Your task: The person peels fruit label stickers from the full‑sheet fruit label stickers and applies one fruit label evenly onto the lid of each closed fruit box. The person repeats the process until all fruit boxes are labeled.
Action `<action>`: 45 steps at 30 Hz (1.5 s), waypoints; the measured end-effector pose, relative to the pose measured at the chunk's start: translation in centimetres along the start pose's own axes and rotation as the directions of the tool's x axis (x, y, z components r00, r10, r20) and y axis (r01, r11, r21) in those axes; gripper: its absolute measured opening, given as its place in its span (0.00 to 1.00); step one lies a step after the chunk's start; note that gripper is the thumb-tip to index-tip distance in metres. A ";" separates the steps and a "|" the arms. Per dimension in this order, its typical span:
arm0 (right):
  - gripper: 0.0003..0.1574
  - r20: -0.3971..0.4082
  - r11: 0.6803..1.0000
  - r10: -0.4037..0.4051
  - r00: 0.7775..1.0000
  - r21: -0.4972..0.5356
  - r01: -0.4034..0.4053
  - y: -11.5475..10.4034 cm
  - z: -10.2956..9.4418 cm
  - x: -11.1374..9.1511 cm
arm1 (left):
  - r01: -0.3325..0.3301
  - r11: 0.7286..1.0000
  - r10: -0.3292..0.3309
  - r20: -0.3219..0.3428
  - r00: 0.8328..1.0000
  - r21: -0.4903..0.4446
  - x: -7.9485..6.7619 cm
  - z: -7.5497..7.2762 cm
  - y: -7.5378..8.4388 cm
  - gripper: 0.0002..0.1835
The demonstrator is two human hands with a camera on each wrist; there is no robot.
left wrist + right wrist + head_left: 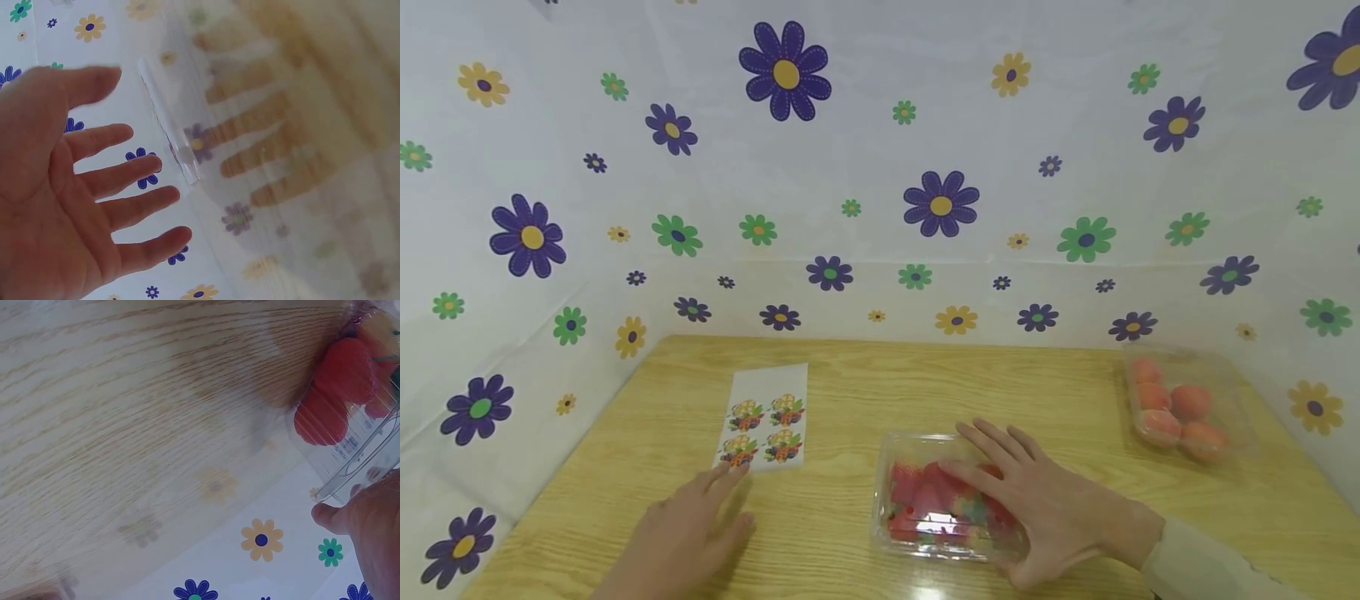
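Note:
In the head view my right hand (1045, 500) rests on a clear plastic box of strawberries (925, 500), its fingers spread over the lid's right part and the thumb at the near edge. The right wrist view shows the thumb (334, 517) close against the rim of the same box (350, 462), with red berries inside. My left hand (681, 525) hovers low at the left, fingers extended, the fingertips right at the lower edge of a white sticker sheet (767, 383) printed with fruit pictures. Nothing lies in the left palm (81, 175), where the fingers are spread apart.
A second clear plastic box (1228, 392) holding several orange-pink round fruits stands at the back right. All this is on a glossy wood-grain table (850, 383). A white cloth (865, 158) with printed flowers hangs behind and along both sides.

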State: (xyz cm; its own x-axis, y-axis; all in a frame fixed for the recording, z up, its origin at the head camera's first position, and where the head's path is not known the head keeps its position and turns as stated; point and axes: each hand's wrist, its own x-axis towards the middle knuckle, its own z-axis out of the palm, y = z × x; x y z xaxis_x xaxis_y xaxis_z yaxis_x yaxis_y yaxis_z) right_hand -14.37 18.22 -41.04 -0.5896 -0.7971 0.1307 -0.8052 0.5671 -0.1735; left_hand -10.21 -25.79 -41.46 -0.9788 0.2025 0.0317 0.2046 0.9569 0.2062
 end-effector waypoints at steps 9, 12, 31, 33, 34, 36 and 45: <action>0.53 -0.108 0.999 -0.002 0.994 -0.043 -0.002 0.1 -0.7 -0.3 | 0.124 0.984 -0.124 0.014 0.992 -0.126 3.0 -1.6 -1.7 0.26; 0.51 -0.118 0.998 0.018 0.993 -0.052 -0.024 0.1 -0.9 -0.5 | 0.131 0.981 -0.130 0.016 0.991 -0.144 3.8 -1.8 -2.3 0.26; 0.40 -0.176 0.994 0.053 0.983 -0.087 -0.069 0.2 -1.1 -1.2 | 0.060 0.997 -0.057 0.064 0.996 -0.039 5.3 -0.9 -2.7 0.06; 0.39 -0.176 0.994 0.059 0.983 -0.081 -0.074 0.1 -1.1 -1.3 | 0.042 0.998 -0.040 0.044 0.998 -0.042 5.4 -1.0 -2.9 0.06; 0.39 -0.177 0.994 0.060 0.982 -0.079 -0.075 0.1 -1.0 -1.3 | 0.028 0.999 -0.027 0.029 0.999 -0.040 5.5 -1.0 -3.0 0.07; 0.39 -0.182 0.994 0.058 0.982 -0.076 -0.073 0.1 -1.0 -1.4 | -0.004 1.000 0.004 0.001 1.000 -0.024 5.7 -1.0 -3.4 0.15; 0.38 -0.196 0.995 0.050 0.979 -0.079 -0.067 0.0 -0.9 -1.6 | -0.054 0.996 0.065 0.170 0.983 -0.072 7.0 -0.7 -4.9 0.55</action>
State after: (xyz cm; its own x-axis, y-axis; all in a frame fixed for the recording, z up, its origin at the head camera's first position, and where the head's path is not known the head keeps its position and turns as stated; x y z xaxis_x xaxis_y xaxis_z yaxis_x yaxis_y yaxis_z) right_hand -13.55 19.68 -40.35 -0.6304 -0.7113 0.3107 -0.7665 0.6338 -0.1042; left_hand -18.06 -29.25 -41.59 -0.9472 0.2968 -0.1212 0.2554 0.9270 0.2745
